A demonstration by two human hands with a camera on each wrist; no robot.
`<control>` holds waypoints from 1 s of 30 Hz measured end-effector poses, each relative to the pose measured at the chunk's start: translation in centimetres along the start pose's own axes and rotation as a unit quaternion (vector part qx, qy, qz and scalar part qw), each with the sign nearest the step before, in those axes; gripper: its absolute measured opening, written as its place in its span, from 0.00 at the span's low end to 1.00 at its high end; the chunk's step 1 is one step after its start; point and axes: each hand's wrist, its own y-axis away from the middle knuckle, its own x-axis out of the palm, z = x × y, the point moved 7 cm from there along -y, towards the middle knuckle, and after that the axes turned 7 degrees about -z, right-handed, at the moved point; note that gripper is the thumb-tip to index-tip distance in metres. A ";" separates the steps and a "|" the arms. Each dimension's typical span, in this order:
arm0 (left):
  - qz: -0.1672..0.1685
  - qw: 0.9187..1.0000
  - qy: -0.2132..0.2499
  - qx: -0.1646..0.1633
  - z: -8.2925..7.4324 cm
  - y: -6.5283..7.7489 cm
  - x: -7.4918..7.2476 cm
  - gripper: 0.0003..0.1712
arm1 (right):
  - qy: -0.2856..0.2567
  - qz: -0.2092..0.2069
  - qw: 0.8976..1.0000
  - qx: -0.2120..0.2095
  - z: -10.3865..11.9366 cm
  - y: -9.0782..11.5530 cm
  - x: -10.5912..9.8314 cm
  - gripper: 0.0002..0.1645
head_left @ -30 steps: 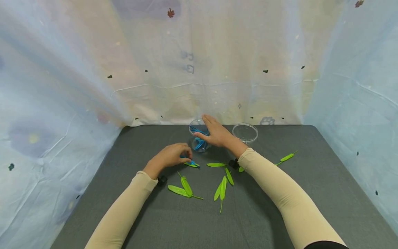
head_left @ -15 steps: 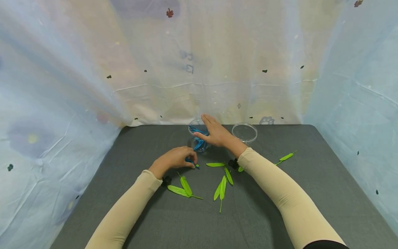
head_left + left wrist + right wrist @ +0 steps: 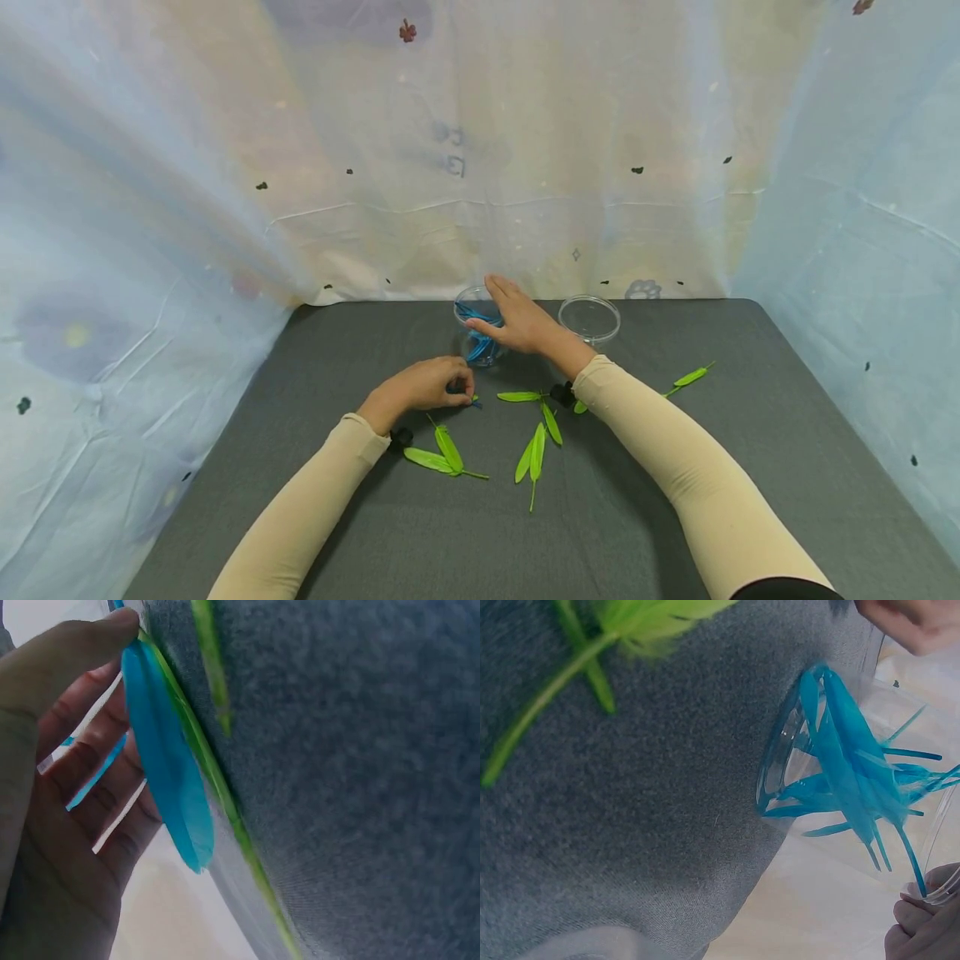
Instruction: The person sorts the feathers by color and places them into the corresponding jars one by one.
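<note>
In the head view my left hand is low over the table, left of centre. Its thumb and finger pinch a blue feather, seen long and flat in the left wrist view. A green feather runs close beside it from the thumb tip; whether the hand pinches that too, I cannot tell. My right hand holds a clear plastic jar, thumb on the near side and fingers on the far side. Several blue feathers stand and lean inside the jar.
On the grey table, green feathers lie in a left group, a middle group and singly at the right. A clear round lid is right of the jar. A patterned curtain hangs behind.
The left hand has moved slightly right and closer to the jar, keeping its pinch on the blue feather, which its fingers now mostly hide. The right hand and jar have stayed put.
</note>
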 end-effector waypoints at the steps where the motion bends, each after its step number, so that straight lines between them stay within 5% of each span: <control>1: -0.004 1.000 0.005 0.000 0.0 0.0 0.0 0.04 | -0.001 0.000 1.000 0.000 0.0 0.0 0.0 0.62; 17: -0.106 0.992 0.069 0.000 1.7 1.2 -3.3 0.04 | -0.001 -0.001 1.000 0.006 0.0 0.1 0.0 0.63; 23: -0.147 0.988 0.056 -0.012 2.7 1.9 -4.2 0.14 | -0.005 -0.001 1.000 0.007 0.1 0.1 -0.1 0.63; 30: -0.196 0.979 0.036 -0.045 3.6 2.8 -5.8 0.10 | -0.006 0.001 1.000 0.011 0.2 0.1 0.0 0.63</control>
